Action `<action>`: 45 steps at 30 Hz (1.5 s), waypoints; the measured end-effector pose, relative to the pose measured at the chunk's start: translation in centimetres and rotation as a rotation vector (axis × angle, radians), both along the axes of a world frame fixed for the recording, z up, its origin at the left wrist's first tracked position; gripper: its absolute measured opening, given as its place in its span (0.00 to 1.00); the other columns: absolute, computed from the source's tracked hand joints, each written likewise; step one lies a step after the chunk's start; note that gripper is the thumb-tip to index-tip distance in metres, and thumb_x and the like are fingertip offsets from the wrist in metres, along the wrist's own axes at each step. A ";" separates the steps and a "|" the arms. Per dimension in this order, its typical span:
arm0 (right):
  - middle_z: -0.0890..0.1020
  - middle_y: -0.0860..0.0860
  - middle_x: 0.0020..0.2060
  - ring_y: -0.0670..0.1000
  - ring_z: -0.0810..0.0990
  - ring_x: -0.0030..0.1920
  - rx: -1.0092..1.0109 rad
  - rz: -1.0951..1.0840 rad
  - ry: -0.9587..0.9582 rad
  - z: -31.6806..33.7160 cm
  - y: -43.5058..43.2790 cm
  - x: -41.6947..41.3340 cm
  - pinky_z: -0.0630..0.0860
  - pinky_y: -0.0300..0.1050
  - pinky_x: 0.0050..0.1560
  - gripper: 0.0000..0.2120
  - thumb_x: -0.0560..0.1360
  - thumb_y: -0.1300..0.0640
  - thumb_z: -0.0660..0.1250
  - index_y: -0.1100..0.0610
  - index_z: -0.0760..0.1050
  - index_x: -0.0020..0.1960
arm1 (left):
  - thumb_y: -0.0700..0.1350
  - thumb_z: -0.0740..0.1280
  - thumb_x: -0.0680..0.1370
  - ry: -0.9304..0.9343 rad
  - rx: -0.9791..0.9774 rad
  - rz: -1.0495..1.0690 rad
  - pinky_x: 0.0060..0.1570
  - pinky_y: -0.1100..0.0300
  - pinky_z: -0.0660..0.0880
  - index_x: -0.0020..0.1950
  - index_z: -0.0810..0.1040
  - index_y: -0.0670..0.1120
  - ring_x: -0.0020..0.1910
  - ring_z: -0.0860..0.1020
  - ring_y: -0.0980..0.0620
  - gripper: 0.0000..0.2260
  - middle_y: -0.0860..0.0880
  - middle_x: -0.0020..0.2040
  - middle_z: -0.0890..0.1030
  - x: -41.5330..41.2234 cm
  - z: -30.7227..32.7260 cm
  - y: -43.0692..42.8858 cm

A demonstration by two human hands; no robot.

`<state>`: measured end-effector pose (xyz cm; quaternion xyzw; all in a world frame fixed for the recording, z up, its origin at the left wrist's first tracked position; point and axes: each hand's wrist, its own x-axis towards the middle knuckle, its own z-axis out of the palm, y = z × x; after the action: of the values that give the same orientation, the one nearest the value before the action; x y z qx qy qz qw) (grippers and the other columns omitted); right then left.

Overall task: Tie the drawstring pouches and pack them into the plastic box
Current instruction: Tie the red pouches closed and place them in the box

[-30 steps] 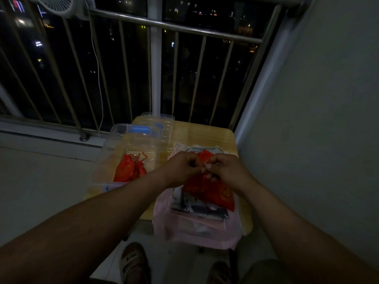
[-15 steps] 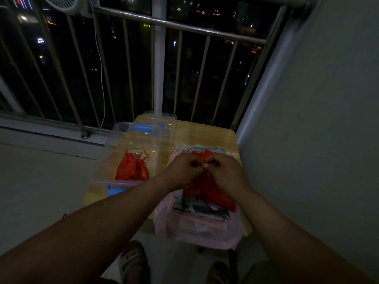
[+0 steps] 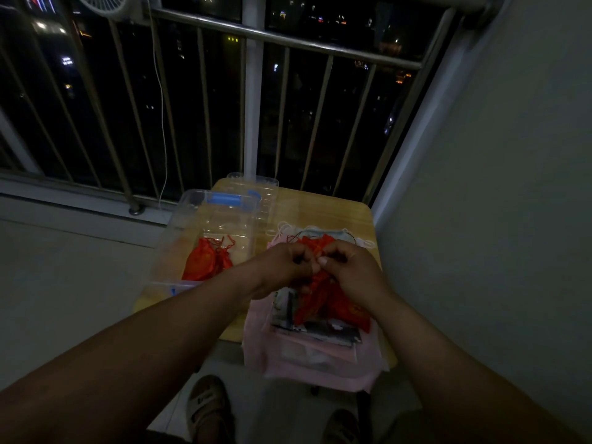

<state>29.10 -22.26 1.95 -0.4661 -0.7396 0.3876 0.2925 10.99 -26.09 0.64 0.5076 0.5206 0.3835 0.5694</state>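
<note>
Item: red fabric drawstring pouch, held over the pink plastic bag pile on the small wooden table. Its long axis runs toward me, mouth at the far end. My left hand and right hand each pinch its cords at the mouth. To the left, the clear plastic box holds more red pouches.

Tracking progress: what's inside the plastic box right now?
Red pouches lie bunched in the clear box, drawstrings trailing on top. They overlap, so their number and anything underneath cannot be seen.
</note>
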 end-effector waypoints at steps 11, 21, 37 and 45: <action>0.83 0.40 0.38 0.46 0.82 0.42 -0.058 -0.079 0.092 -0.6 -0.2 -0.6 0.81 0.50 0.46 0.12 0.82 0.58 0.67 0.44 0.78 0.43 | 0.39 0.66 0.83 -0.131 0.027 0.068 0.44 0.57 0.81 0.47 0.73 0.44 0.42 0.82 0.50 0.06 0.45 0.42 0.79 0.6 -0.8 -0.6; 0.86 0.51 0.47 0.56 0.85 0.49 -0.191 -0.289 0.206 -1.5 0.3 -0.8 0.83 0.64 0.54 0.07 0.81 0.53 0.66 0.47 0.80 0.46 | 0.42 0.66 0.83 -0.029 0.084 0.083 0.52 0.53 0.80 0.47 0.72 0.44 0.44 0.81 0.50 0.06 0.44 0.44 0.80 1.0 -0.8 -0.9; 0.86 0.51 0.44 0.49 0.84 0.43 -0.277 0.025 0.082 2.5 -0.6 -7.3 0.77 0.44 0.42 0.07 0.81 0.53 0.69 0.55 0.83 0.51 | 0.44 0.60 0.86 0.181 0.204 0.455 0.40 0.60 0.75 0.64 0.80 0.49 0.43 0.81 0.54 0.12 0.49 0.51 0.84 -5.4 4.3 -1.6; 0.84 0.52 0.43 0.53 0.83 0.43 -0.230 -0.079 0.118 2.7 3.3 -16.8 0.83 0.51 0.46 0.07 0.80 0.50 0.70 0.53 0.81 0.46 | 0.52 0.62 0.84 0.229 0.148 0.760 0.58 0.50 0.78 0.73 0.72 0.49 0.57 0.81 0.48 0.18 0.48 0.60 0.81 -12.2 3.6 -2.6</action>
<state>12.27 -19.00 4.64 -0.5014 -0.6530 0.4848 0.2954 -1.17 -28.67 4.21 0.3583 0.7022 0.5441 0.2871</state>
